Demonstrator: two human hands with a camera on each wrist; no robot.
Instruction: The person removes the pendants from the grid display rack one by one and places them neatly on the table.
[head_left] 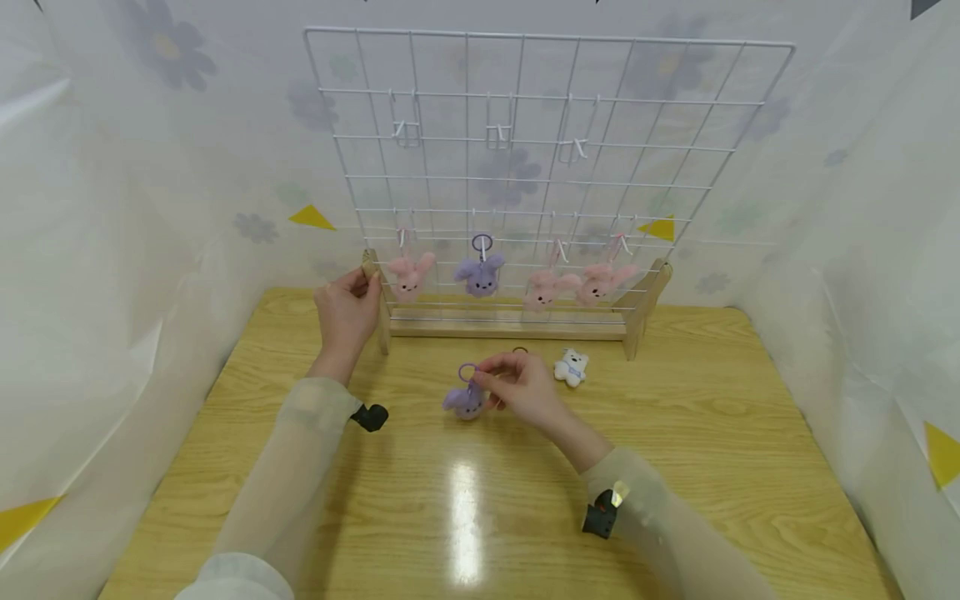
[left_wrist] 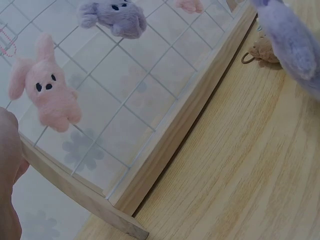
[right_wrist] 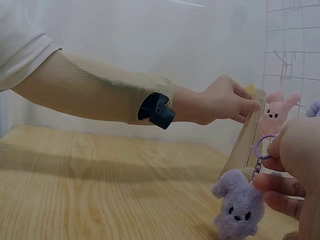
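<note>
Pinched between thumb and fingers, the ring [head_left: 460, 373] of a purple bunny keychain [head_left: 465, 406] is in the right hand [head_left: 525, 392], with the plush dangling on its short chain. It's just in front of the rack's wooden base bar [head_left: 510, 327]; can't tell if the plush's bottom touches the tabletop [head_left: 405, 508]. Left hand [head_left: 347, 308] has a narrow grip on the top of the left wooden post [head_left: 384, 321], right at the edge of the white wire grid [head_left: 525, 178].

Room-wise, a wide stretch of wood runs from the keychain toward the person, plus a decent gap over to the left forearm. Tighter on the far side: a brown plush [left_wrist: 265, 49] sits mostly behind the right hand, and a white bear plush [head_left: 572, 367] lies just to its right. Side edges of the table run up against pale sheeting [head_left: 90, 275]. Three pink bunnies [head_left: 410, 279] and one purple bunny [head_left: 482, 277] hang low on the grid.
</note>
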